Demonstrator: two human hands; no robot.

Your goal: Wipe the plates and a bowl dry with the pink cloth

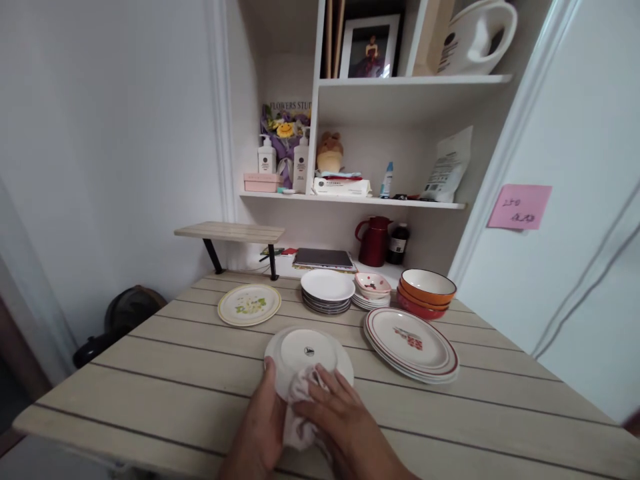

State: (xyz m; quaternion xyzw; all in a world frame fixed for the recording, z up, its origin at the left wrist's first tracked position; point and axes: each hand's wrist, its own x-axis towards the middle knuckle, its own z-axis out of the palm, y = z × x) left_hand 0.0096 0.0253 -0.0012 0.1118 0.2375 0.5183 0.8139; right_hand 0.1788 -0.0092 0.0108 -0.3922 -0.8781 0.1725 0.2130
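A white plate (280, 353) is held bottom side up above the table, with a small dark mark at its centre. My left hand (265, 413) grips its left edge, the thumb lying along the rim and the other fingers hidden underneath. In my right hand (340, 413) is a pale pinkish cloth (300, 427), pressed against the near part of the plate's underside. The fingers of that hand lie over the cloth.
Behind the held plate lies a plate with a green floral print (249, 305). A stack of white plates (328, 287), small bowls (373, 283), orange and red bowls (425, 287) and red-rimmed plates (413, 343) stand rightward. A low riser (230, 232) and red jug (374, 241) are at the back.
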